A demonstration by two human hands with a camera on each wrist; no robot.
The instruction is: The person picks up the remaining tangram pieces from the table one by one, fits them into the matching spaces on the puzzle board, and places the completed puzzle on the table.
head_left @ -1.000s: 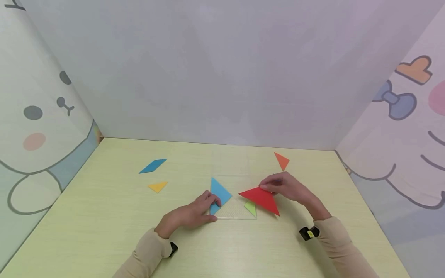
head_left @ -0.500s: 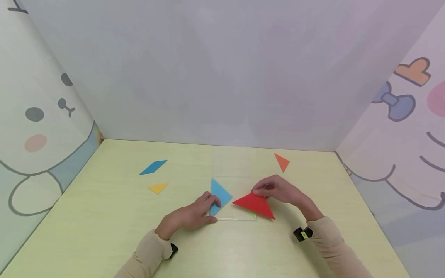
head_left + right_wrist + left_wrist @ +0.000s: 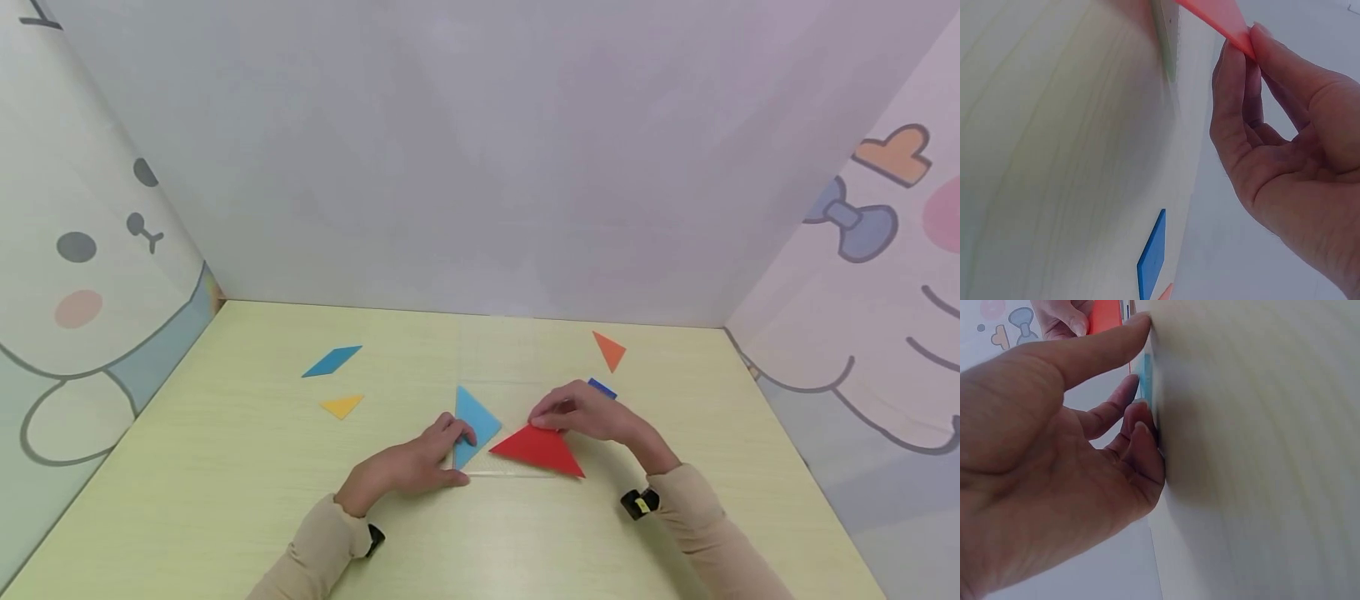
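My right hand (image 3: 585, 410) pinches a large red triangle (image 3: 538, 450) by one corner, thumb against fingers. The red triangle (image 3: 1222, 22) is tilted close over the right part of a shallow clear tray (image 3: 483, 473), hiding the green piece there. Inside the tray's left side lies a large light blue triangle (image 3: 472, 414). My left hand (image 3: 420, 460) rests at the tray's front left corner, with fingertips on the light blue triangle and the thumb at the front edge. In the left wrist view its lower fingers bend against the table.
Behind my right hand lies a dark blue piece (image 3: 602, 388), with an orange triangle (image 3: 611, 351) farther back. To the left are a blue parallelogram (image 3: 332, 361) and a yellow triangle (image 3: 342, 406). A clear sheet-like panel (image 3: 497, 350) extends behind the tray. Walls enclose the table's back and sides.
My right hand has moved left and toward me, bringing the red triangle lower over the tray and covering the green piece. The dark blue piece has come into sight. My left hand stays put.
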